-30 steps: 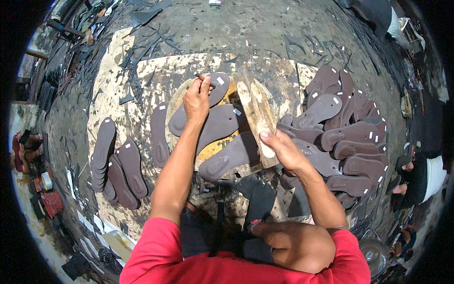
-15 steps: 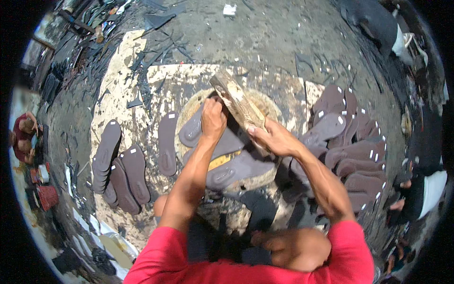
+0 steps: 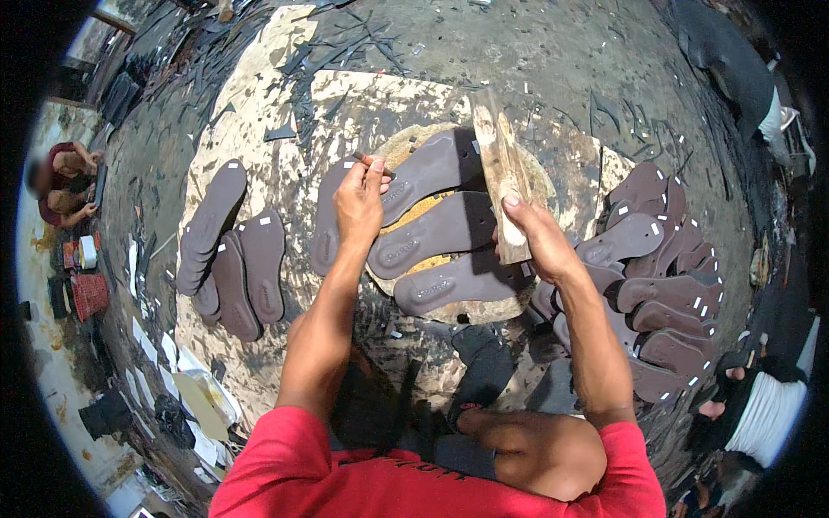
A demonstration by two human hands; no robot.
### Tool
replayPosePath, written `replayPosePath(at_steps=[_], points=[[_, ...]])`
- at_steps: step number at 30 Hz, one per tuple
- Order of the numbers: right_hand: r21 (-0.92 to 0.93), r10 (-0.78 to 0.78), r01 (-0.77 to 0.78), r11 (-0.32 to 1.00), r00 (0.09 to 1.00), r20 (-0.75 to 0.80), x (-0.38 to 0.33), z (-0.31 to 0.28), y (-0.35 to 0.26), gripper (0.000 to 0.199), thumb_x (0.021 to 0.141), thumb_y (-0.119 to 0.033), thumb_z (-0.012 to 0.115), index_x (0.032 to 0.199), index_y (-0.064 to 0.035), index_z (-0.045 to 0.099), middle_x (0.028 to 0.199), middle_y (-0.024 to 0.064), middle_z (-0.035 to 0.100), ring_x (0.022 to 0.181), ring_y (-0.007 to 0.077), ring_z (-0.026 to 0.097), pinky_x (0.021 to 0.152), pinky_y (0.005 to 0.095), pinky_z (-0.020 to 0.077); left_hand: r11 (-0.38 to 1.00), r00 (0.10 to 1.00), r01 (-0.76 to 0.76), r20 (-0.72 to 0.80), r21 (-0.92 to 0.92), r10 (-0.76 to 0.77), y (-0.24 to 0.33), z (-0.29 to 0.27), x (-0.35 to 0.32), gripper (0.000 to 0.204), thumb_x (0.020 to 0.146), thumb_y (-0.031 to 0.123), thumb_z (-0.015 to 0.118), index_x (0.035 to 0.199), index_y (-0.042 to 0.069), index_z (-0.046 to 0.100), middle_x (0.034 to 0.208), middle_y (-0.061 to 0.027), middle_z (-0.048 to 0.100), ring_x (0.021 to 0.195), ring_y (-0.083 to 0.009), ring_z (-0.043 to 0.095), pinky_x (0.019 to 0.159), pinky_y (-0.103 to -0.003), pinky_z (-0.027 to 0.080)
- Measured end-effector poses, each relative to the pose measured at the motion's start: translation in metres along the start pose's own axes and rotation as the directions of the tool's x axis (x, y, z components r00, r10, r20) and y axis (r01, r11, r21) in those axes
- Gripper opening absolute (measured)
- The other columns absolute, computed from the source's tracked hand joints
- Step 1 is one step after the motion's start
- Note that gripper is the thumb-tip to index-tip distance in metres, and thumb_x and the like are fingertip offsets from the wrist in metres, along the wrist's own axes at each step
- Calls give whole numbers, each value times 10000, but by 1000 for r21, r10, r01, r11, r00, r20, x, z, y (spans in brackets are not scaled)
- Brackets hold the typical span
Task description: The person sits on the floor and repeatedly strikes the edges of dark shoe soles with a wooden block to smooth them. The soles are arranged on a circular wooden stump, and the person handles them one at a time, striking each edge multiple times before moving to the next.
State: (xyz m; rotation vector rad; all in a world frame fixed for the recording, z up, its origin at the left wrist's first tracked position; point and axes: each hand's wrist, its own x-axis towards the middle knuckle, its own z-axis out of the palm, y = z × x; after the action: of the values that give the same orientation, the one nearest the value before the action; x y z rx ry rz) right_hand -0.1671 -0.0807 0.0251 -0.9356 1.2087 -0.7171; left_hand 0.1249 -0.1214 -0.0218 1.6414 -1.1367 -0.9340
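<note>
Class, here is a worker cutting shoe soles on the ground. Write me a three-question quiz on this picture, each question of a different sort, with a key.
1. True or false: the right hand holds a wooden block.
2. What does the left hand pinch? A) a thin tool B) a cup C) a brush
3. Fill in: three brown soles lie on the round ____.

Key: 1 true; 2 A; 3 board. More soles are stacked at the left and piled at the right.
</note>
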Motion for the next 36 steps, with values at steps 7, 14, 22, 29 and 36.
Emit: replayPosePath(at_steps=[7,14,22,29,36], points=[[-52,-48,48,998,999,8,-28,13,-71,465,1047,-465,559,1048,-6,634,827,86,685,673,169,679,612,319,558,991,992,-121,-33,63,123,-1,4,-2,268,1057,238,633,1035,-16,716,860,-98,733,759,-140,713,707,-299,574],[-133,-669,658,741,705,-236,-61,65,-150,585,1027,-460,571,1347,29,540,1047,142,674,901,239,666,840,367,542,904,940,-321,-24,283,341,-9,3,-9,142,995,158,686,1018,24,727,921,-138,696,843,-307,683,760,-411,530],[-315,216,-156,936,963,163,25,38,22,565,1068,-460,553,1373,16,563,1144,104,675,988,169,619,795,321,534,806,900,-422,87,415,427,-9,7,-9,161,1007,104,649,1113,-8,697,980,-161,697,930,-338,676,819,-434,536],[24,55,-63,998,967,250,5,36,39,435,1081,-462,522,1140,-50,650,910,-14,663,762,81,602,565,289,542,978,998,-18,-68,-210,4,3,12,-31,234,1070,228,622,1141,29,722,958,-27,725,877,-109,689,749,-272,557],[-94,32,-18,995,988,149,-19,32,-22,460,1099,-434,491,1227,-23,653,1055,25,697,915,85,620,770,243,494,990,993,-119,12,81,118,-4,12,-40,205,1046,197,644,1100,12,712,932,-95,752,833,-161,724,745,-325,564]])
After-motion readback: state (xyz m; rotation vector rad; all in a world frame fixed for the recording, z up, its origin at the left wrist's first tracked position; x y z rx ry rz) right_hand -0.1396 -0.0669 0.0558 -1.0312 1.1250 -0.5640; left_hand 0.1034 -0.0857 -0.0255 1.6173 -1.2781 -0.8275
